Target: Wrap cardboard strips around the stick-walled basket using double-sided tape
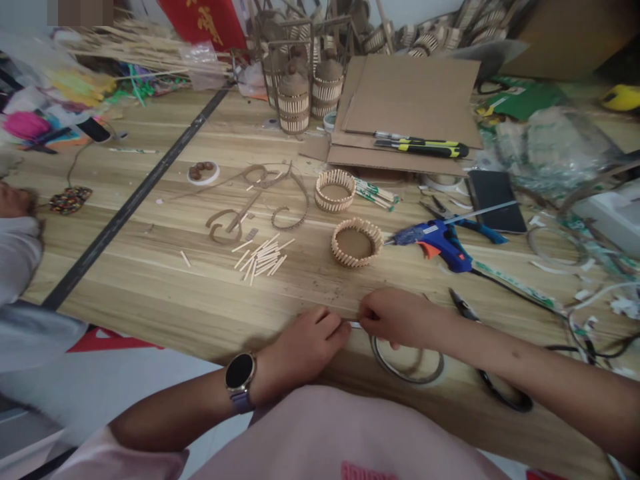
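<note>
Near the table's front edge, my left hand point(317, 340) pinches one end of a thin, pale strip point(355, 325). Close beside it, my right hand point(393, 317) is closed on the same strip, which shows briefly between the two hands. Under my right wrist lies a coiled loop of thin band point(425, 381); whether it is one piece with the strip is hidden by the hand. Just beyond my hands stands a round ring of short wooden sticks point(356, 245), and behind it a second ring of sticks point(335, 191).
A blue glue gun point(440, 240) points at the nearer ring. Loose sticks point(264, 259) and curled strips point(225, 227) lie left. Pliers point(463, 305) rest by my right forearm. Cardboard point(410, 93) with a cutter point(430, 147) lies behind. Another person's arm point(17, 253) is at far left.
</note>
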### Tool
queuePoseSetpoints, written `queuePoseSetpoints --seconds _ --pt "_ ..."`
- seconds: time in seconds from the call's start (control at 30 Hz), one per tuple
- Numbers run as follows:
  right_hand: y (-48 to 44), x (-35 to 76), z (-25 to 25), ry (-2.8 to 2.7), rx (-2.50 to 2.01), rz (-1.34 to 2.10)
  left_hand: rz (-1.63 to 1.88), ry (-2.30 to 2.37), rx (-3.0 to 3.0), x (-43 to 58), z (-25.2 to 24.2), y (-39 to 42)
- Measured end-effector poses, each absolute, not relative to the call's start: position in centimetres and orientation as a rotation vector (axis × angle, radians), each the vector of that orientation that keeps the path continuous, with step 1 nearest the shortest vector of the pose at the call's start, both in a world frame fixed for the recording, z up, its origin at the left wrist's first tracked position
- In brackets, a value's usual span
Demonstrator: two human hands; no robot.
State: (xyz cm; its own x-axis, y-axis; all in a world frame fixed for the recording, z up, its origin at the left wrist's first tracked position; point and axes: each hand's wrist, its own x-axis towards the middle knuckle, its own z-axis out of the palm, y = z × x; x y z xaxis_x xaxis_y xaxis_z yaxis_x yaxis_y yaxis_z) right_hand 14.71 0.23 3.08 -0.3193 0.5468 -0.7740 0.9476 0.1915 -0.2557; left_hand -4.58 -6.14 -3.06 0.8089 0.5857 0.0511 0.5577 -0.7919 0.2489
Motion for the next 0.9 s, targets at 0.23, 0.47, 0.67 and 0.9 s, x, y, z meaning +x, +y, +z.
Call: queuePoseSetpoints --seconds 0.23,0.47,0.67,0.9 --pt "-0.4 13.8 3.6 2.085 1.394 -0.767 0.111 0.859 2.837 -4.6 -2.9 -6.2" --pt "-0.4 14.3 3.5 2.111 1.374 -0.820 0.244 0.872 2.738 -4.7 -2.2 -5.8" --pt "-0.9 15.8 3.7 2.167 1.385 -0.910 0.454 1.022 2.520 -4.3 1.1 -3.7" --pt "-1.9 15.4 4.9 2.209 1.374 -0.906 -0.078 0.970 2.304 -2.4 3.8 -1.7"
